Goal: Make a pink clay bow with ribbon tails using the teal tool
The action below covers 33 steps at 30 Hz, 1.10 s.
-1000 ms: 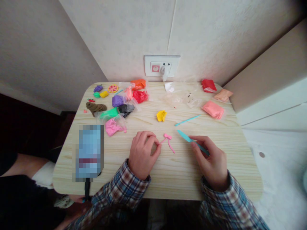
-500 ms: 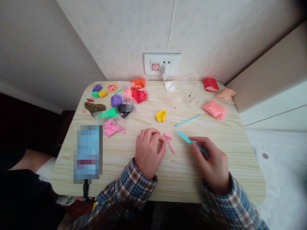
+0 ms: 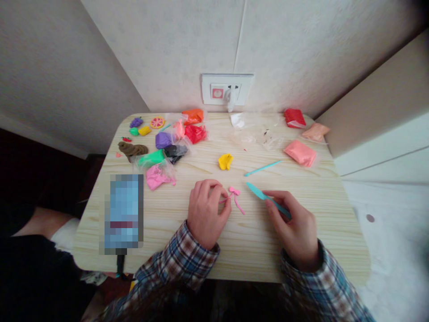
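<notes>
left hand shifted rightward, partly hiding 1 pink strand

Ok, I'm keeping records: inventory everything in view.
Bow: 1, pink, centre
Knife tool: 1, turquoise, centre right
Sticks: 2, turquoise, centre and left
Clay lump: 1, yellow, centre
Filled bags: about 10, mixed, left and right
Clear bags: count unclear, transparent, back
Small models: about 5, mixed, left
Coil: 1, brown, left
Pixelated object: 1, bluish, left
Table: 1, pale, middle
Walls: 2, pale, behind
Socket panel, plug: 1 each, white, back
Furniture: count unclear, white, right
Left hand, right hand: 1 each, plaid sleeves, front
</notes>
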{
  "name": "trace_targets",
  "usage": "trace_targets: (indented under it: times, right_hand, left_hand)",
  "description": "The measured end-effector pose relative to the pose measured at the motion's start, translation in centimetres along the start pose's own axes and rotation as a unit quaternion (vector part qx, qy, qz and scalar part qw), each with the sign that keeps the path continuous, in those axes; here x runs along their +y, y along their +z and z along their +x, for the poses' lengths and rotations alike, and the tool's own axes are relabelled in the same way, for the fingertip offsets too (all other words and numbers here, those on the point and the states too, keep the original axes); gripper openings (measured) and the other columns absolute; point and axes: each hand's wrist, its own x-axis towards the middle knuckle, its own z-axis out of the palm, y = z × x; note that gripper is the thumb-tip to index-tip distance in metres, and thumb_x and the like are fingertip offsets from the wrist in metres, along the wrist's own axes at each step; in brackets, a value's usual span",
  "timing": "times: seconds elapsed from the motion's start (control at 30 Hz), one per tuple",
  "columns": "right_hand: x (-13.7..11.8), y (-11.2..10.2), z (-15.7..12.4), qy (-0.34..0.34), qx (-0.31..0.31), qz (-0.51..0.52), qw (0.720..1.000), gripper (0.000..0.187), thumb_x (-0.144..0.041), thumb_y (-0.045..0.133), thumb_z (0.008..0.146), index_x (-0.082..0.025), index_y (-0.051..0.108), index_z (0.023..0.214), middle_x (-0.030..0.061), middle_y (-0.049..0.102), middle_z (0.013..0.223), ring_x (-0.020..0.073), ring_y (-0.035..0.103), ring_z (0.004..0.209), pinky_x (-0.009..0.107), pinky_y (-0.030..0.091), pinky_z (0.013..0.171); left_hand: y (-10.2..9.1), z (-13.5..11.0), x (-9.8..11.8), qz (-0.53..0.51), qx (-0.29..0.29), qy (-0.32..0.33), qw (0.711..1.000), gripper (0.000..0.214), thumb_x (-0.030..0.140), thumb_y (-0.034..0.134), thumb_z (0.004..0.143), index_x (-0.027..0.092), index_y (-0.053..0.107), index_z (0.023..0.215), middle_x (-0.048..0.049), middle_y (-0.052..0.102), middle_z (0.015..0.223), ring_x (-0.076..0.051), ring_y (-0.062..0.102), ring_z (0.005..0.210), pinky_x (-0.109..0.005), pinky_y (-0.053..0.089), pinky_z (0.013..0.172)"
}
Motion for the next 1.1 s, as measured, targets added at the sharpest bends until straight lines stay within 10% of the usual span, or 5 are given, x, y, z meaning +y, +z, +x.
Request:
trace_targets:
  times: [0.57, 1.1]
  right_hand:
    - [0.6, 0.0, 1.7, -0.111, 0.046, -0.198, 0.973, 0.019, -0.025, 0.053, 0.085, -0.022, 0.062, 0.101, 0.0088, 0.058, 0.104, 0.0265, 0.052, 0.095, 0.041, 0.035, 0.075]
    - [-2.0, 2.2, 3.8, -0.168, -0.148, -0.077, 0.972, 0.011, -0.028, 0.053, 0.087, -0.026, 0.058, 0.097, 0.0054, 0.054, 0.113, 0.0231, 0.047, 0.106, 0.041, 0.031, 0.084]
  left_hand:
    - [-1.0, -0.6, -1.2, -0.023, 0.019, 0.028, 0.999, 0.007, 0.011, 0.062, 0.076, 0.016, 0.059, 0.080, -0.0071, 0.057, 0.095, -0.022, 0.051, 0.093, -0.038, 0.044, 0.084]
    - [-0.8, -0.5, -1.3, -0.012, -0.019, 0.029, 0.999, 0.003, 0.015, 0.062, 0.079, 0.017, 0.060, 0.078, -0.0063, 0.058, 0.097, -0.023, 0.051, 0.095, -0.040, 0.043, 0.085]
